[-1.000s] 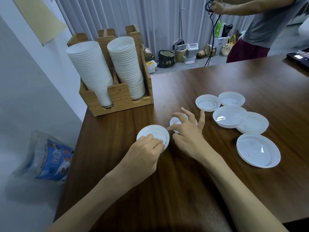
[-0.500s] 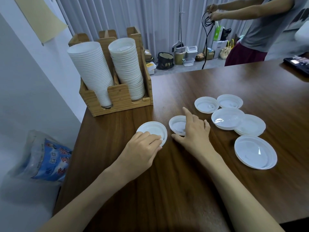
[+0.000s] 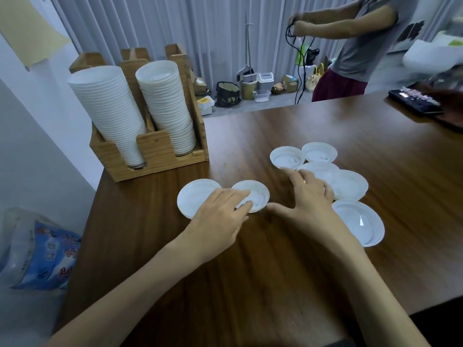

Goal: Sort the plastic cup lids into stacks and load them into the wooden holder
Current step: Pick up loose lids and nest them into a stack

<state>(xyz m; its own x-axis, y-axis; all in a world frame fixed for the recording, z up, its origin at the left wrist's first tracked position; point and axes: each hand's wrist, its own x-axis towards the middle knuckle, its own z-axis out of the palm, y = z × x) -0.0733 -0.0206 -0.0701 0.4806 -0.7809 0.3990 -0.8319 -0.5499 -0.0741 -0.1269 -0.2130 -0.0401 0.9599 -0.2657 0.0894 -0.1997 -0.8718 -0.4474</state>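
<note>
The left hand rests with fairly straight fingers across a larger lid and a smaller lid, which lie side by side on the table; it grips neither. The right hand is spread wide and holds nothing, its fingers over a cluster of loose lids. The wooden holder stands at the far left corner, carrying two tall stacks.

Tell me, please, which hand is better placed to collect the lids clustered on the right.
The right hand, probably: it is spread open over that cluster, while the left hand rests on two separate lids nearer the wooden holder.
</note>
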